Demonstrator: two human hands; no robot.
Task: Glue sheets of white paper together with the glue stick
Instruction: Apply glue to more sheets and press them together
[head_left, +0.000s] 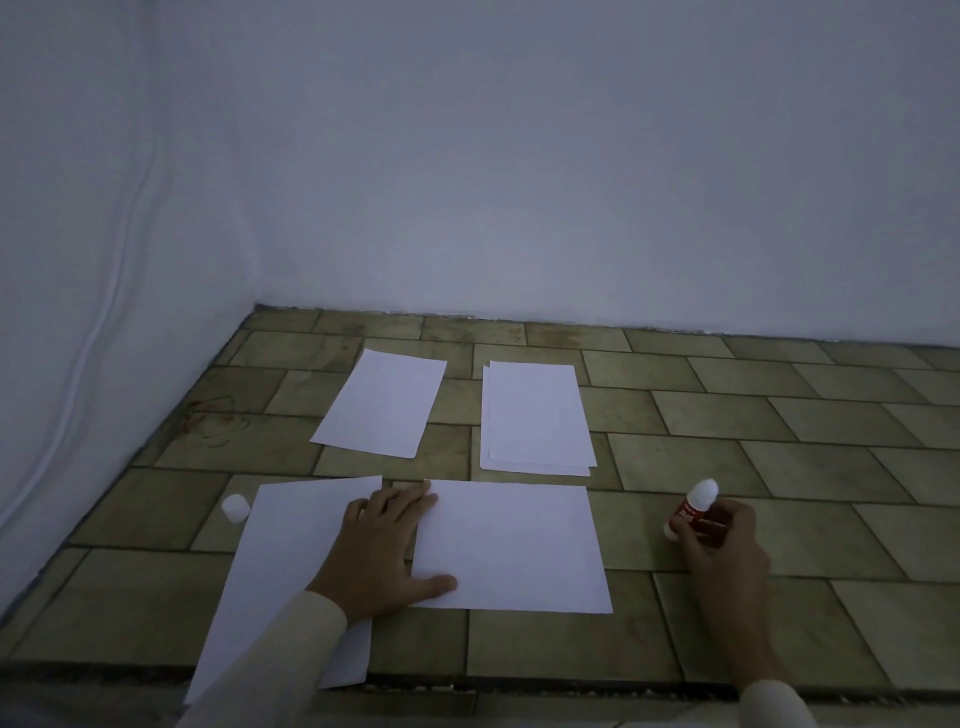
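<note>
Two white sheets lie near me on the tiled floor: a left sheet (280, 566) and a right sheet (514, 545). My left hand (382, 551) presses flat across the place where they meet, fingers spread, thumb on the right sheet. My right hand (727, 551) is to the right of the sheets and grips a red glue stick (693, 514) with its white tip up. The glue's white cap (235, 507) stands on the floor by the left sheet's far corner.
Farther away lie a single white sheet (382, 402) and a small stack of white sheets (535, 418). White walls (519, 182) close the corner at the back and left. The tiled floor (805, 426) stretches to the right.
</note>
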